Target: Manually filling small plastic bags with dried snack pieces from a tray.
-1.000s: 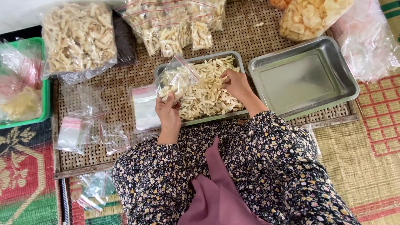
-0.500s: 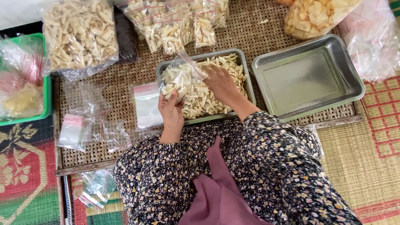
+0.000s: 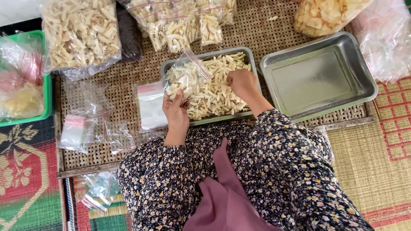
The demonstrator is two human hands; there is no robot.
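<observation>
The left hand (image 3: 175, 112) holds a small clear zip bag (image 3: 186, 77) up at the near left corner of a metal tray (image 3: 253, 66) heaped with pale dried strips (image 3: 216, 87). Its grip is closed on the lower part of the bag, whose red-striped mouth points up and to the right, over the heap. The bag looks about half full of the same strips. The right hand (image 3: 242, 82) rests on the heap, fingers curled down into the strips as if gathering a pinch; whether it actually has any in its grip cannot be told.

The step in hand seems to be filling the bag, one pinch at a time. The next move probably calls for lifting a small bunch clear of the heap and carrying it left to the bag's mouth, which the left hand must keep open and steady so nothing spills onto the woven mat (image 3: 128, 77).

Counted: two metal trays, the full one and an empty tray (image 3: 319, 79) just to its right. One large bag of strips (image 3: 81, 34) lies at the far left, and one large bag of round chips (image 3: 325, 15) at the far right. Several small filled bags (image 3: 180, 21) lie beyond the full tray; their number is unclear. Empty zip bags (image 3: 150, 107) lie loose to the left. A green basket (image 3: 48, 102) sits at the left edge.
</observation>
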